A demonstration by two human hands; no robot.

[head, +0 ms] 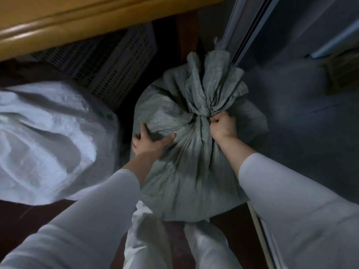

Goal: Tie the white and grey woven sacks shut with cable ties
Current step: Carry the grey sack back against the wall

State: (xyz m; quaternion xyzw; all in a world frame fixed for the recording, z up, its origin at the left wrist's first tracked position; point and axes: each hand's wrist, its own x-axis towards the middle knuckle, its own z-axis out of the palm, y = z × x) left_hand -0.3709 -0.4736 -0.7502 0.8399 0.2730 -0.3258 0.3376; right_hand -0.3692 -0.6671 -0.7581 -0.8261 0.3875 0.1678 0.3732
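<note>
A full grey woven sack [186, 171] stands in the middle, its mouth gathered into a bunched neck [211, 88] that fans upward. My right hand [222, 126] is closed tight at the pinch of that neck; whether a cable tie is in it I cannot tell. My left hand [150, 141] lies spread on the sack's left shoulder, fingers apart, pressing the fabric. A large white woven sack [48, 136] lies to the left, crumpled, apart from both hands.
A grey perforated plastic crate [108, 65] sits behind the sacks under a wooden ledge [77, 18]. A metal sliding-door track [250, 32] runs down the right side. More white fabric [147, 233] lies at the bottom centre on the dark floor.
</note>
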